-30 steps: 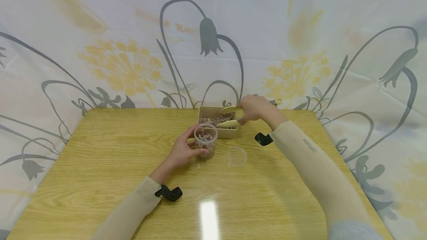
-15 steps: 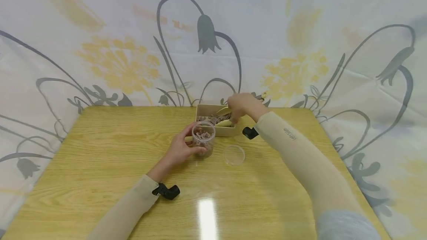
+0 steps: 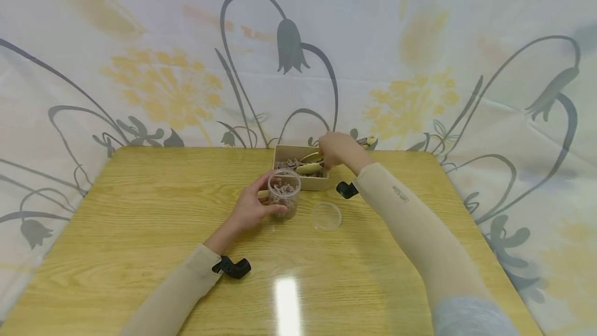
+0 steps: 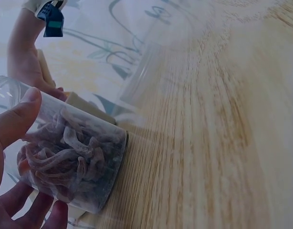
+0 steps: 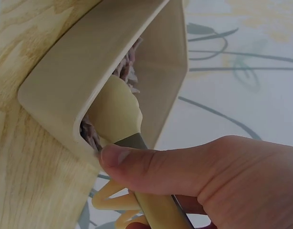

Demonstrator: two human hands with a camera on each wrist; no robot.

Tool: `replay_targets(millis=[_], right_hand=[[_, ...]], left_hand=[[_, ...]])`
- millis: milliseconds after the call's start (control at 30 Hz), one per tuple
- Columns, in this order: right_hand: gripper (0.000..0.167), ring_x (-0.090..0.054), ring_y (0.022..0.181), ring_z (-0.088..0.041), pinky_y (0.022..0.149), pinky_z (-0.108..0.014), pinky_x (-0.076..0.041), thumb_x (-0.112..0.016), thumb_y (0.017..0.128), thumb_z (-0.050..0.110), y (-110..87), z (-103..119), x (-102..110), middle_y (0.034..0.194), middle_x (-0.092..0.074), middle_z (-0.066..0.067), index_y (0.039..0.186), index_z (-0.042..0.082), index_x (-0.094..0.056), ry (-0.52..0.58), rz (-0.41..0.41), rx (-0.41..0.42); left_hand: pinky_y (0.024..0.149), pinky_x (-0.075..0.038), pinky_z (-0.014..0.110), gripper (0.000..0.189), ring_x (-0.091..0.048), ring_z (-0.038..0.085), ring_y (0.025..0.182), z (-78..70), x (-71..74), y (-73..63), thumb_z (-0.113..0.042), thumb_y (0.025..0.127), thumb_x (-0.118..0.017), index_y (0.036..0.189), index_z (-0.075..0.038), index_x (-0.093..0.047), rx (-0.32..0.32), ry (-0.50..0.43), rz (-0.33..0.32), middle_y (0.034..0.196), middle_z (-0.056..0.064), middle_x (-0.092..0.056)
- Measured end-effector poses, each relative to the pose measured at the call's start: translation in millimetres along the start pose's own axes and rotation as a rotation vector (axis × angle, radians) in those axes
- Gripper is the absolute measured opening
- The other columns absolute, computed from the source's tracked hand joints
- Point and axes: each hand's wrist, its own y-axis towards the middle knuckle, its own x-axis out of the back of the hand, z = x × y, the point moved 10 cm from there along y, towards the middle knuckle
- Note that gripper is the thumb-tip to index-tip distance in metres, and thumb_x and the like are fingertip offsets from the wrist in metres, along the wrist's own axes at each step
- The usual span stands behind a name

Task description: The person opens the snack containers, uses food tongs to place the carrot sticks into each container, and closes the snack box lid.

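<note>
My left hand [image 3: 249, 210] holds a clear round jar [image 3: 283, 207] upright on the table, with thumb and fingers round its side. In the left wrist view, greyish-purple wrinkled strips [image 4: 65, 157] fill much of the jar. Over the right end of a beige rectangular box [image 3: 313, 184], my right hand [image 3: 339, 150] grips a pair of tongs [image 5: 115, 107] with cream-coloured heads. Those heads are inside the box, among more of the strips [image 5: 129, 69]. Whether any strip is pinched between them cannot be told. The box stands just behind the jar.
A clear round lid [image 3: 327, 217] lies on the wooden table [image 3: 186, 185], to the right of the jar and in front of the box. A patterned cloth [image 3: 186, 30] hangs behind the table's far edge, close to the box.
My right hand has moved left over the box, and the tongs' heads, spread wide a second ago, are now closer together. My left hand still holds the jar in place.
</note>
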Motion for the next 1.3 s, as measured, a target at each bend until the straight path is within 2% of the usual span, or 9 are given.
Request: replay_targets(millis=[133,467,667,867,1067,1300], right_hand=[[0.045,-0.064,0.107,-0.029,0.087,-0.044,-0.056,-0.085,0.079,0.017,0.3,-2,-2,0.121,-0.069,-0.007,0.121,0.008,-0.071,0.012,-0.020,0.020],[0.046,-0.064,0.110,-0.031,0.086,-0.044,-0.056,-0.082,0.083,0.020,0.5,-5,-1,0.127,-0.067,-0.007,0.126,0.010,-0.070,0.031,-0.003,0.090],[0.044,-0.065,0.107,-0.030,0.079,-0.042,-0.057,-0.081,0.084,0.021,-0.6,-8,-2,0.126,-0.067,-0.005,0.125,0.012,-0.071,0.051,0.015,0.084],[0.045,-0.064,0.109,-0.033,0.082,-0.047,-0.056,-0.080,0.084,0.022,-5.9,-12,3,0.127,-0.066,-0.007,0.127,0.012,-0.069,0.066,-0.005,0.078],[0.045,-0.066,0.104,-0.032,0.078,-0.046,-0.057,-0.080,0.084,0.023,-10.2,-11,8,0.128,-0.066,-0.007,0.127,0.014,-0.070,0.033,-0.018,0.084],[0.055,-0.064,0.109,-0.031,0.086,-0.050,-0.054,-0.086,0.078,0.029,-6.9,1,3,0.125,-0.067,-0.007,0.127,0.010,-0.069,-0.030,0.008,0.073]], left_hand=[[0.096,-0.052,0.040,0.091,-0.052,0.031,0.124,0.5,-0.2,-0.5,-0.004,0.074,-0.087,0.152,-0.015,-0.043,-0.005,0.004,0.002,0.132,0.015,-0.055],[0.099,-0.050,0.041,0.090,-0.052,0.030,0.124,-1.1,0.4,0.3,-0.003,0.073,-0.087,0.151,-0.016,-0.044,-0.003,-0.017,-0.004,0.133,0.015,-0.055],[0.100,-0.049,0.043,0.091,-0.050,0.034,0.126,-0.2,-1.7,-0.3,0.002,0.073,-0.086,0.152,-0.012,-0.042,0.005,-0.030,0.005,0.136,0.019,-0.053],[0.101,-0.048,0.045,0.094,-0.049,0.036,0.127,-2.0,-1.8,0.5,0.003,0.073,-0.086,0.153,-0.011,-0.039,0.008,-0.030,0.012,0.138,0.021,-0.051],[0.100,-0.049,0.043,0.091,-0.051,0.031,0.124,-2.7,-0.3,1.0,-0.002,0.073,-0.087,0.151,-0.016,-0.043,0.018,-0.009,0.015,0.136,0.015,-0.054],[0.096,-0.052,0.037,0.090,-0.054,0.033,0.122,-3.1,-0.4,-1.1,-0.001,0.073,-0.087,0.151,-0.019,-0.044,0.011,-0.004,0.012,0.134,0.014,-0.055]])
